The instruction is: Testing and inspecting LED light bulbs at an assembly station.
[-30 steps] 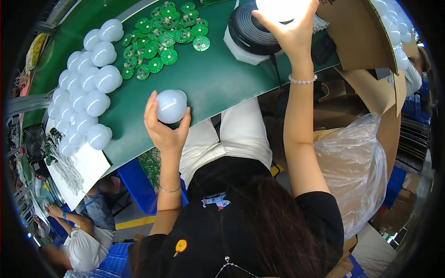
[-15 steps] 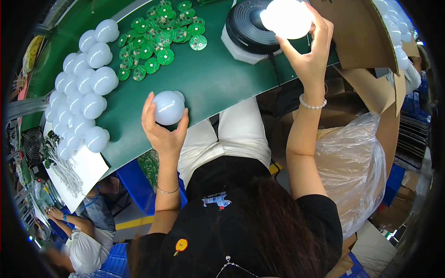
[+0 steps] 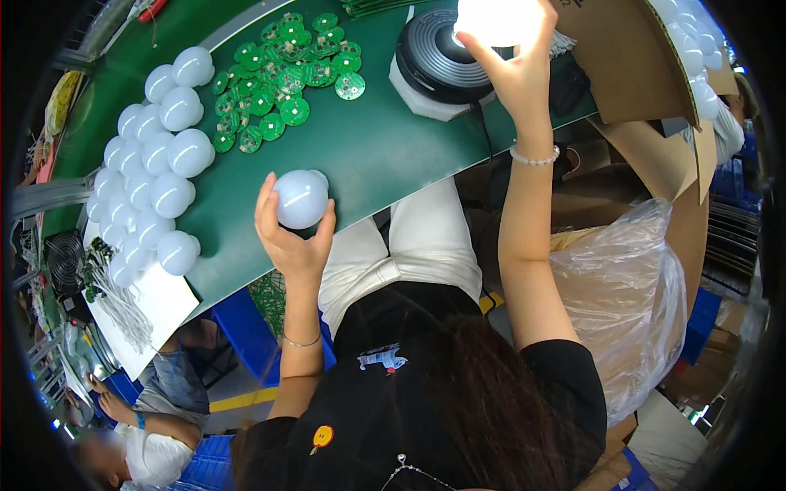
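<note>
**Q:** Two hands are in view; what does each hold?

**A:** Left hand [image 3: 293, 237]: fingers curled up around a round, frosted white plastic bulb dome [image 3: 300, 199], unlit, thumb on one side and fingertips on the other, palm beneath it. Right hand [image 3: 514, 67]: raised, fingers closed about a glowing white lamp bulb [image 3: 494, 18], so bright that its outline washes out; how much of it the fingers wrap cannot be told with certainty.

**Q:** Where do these things lie relative to the grips?

**A:** The unlit dome sits in the left grip, just above the near edge of the green work surface [image 3: 368, 155]. The lit bulb is at the right fingertips, directly beside a round black ribbed fixture on a white base [image 3: 436, 64], which lies just left of that hand.

**Q:** What surrounds the grips?

**A:** Beyond the left hand, farther up the surface, lies a cluster of small round green circuit boards [image 3: 282, 82]. To the left of the left hand, a group of matching white frosted domes [image 3: 151, 168] lies packed together. Right of the right hand stands an open brown cardboard box [image 3: 634, 61]; below that forearm, a clear plastic bag [image 3: 622, 286].
</note>
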A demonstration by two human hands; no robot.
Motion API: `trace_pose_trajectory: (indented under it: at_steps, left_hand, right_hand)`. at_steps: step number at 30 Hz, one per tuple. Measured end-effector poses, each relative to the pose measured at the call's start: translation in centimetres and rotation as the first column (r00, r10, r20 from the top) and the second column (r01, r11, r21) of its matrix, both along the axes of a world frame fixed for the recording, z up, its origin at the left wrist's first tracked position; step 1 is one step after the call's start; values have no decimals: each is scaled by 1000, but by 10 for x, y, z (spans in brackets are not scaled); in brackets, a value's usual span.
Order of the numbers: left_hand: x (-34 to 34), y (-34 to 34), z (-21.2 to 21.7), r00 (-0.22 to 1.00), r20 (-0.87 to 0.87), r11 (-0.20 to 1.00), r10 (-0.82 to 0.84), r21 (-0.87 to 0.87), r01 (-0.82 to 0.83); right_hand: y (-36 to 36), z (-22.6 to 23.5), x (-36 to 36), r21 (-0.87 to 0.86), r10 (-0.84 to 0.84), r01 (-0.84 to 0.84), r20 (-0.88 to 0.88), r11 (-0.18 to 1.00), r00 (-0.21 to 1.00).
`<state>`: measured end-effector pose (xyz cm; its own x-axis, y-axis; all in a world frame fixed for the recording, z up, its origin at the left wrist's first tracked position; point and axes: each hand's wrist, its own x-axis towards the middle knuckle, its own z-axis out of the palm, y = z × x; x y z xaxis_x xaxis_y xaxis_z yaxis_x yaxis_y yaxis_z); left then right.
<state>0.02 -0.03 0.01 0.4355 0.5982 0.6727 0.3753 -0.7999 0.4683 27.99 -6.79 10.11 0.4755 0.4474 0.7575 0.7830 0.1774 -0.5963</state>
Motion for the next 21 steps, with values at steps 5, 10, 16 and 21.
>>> trace_pose_trajectory:
  at_steps: [5, 10, 16, 21]
  left_hand:
    - [-3, 1, 0, 1000, -3, 1000, 14, 7, -14]
    - [0, 2, 2, 1000, -6, 1000, 0, 25, 0]
    - [1, 0, -1, 1000, 12, 1000, 1, 9, -1]
    - [2, 1, -1, 1000, 16, 1000, -3, 7, 3]
  right_hand:
    - [-23, 5, -7, -246, -72, 85, 61, 966, 996]
    - [-23, 17, -13, -263, -67, 112, 173, 958, 983]
    - [-5, 15, 1, -154, -140, 209, 368, 966, 919]
    - [-3, 11, -1, -69, -167, 176, 122, 982, 979]
